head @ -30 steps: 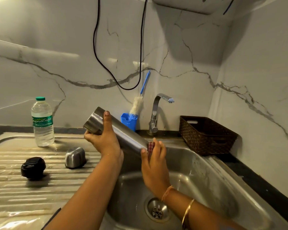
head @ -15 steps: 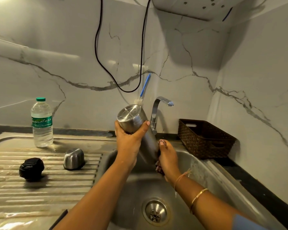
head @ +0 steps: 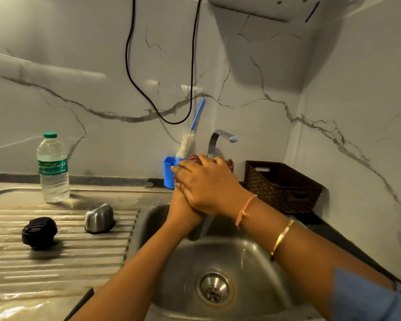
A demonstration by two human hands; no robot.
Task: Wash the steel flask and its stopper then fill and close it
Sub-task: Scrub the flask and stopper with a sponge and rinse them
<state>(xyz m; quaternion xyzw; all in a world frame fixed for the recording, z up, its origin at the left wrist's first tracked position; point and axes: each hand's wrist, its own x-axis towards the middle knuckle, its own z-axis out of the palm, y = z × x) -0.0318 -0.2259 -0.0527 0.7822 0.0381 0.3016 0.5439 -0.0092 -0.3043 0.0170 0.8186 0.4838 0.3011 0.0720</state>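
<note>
The steel flask (head: pixel 200 228) stands nearly upright over the sink basin (head: pixel 252 258), and only its lower part shows below my hands. My left hand (head: pixel 183 213) grips its body. My right hand (head: pixel 208 184) lies across the upper end and holds a red scrubber (head: pixel 230 163) against it. On the drainboard to the left lie the black stopper (head: pixel 39 232) and the steel cap (head: pixel 99 218).
A water bottle (head: pixel 53 167) stands at the back of the drainboard (head: pixel 56 262). A blue holder (head: pixel 169 172) with a bottle brush (head: pixel 186 147) sits beside the tap (head: pixel 218 140). A brown basket (head: pixel 280 184) is on the right counter. The drain (head: pixel 214 287) is below.
The flask went from lying slanted to nearly upright over the basin. My right hand rose with the scrubber from the flask's lower end to cover its upper end.
</note>
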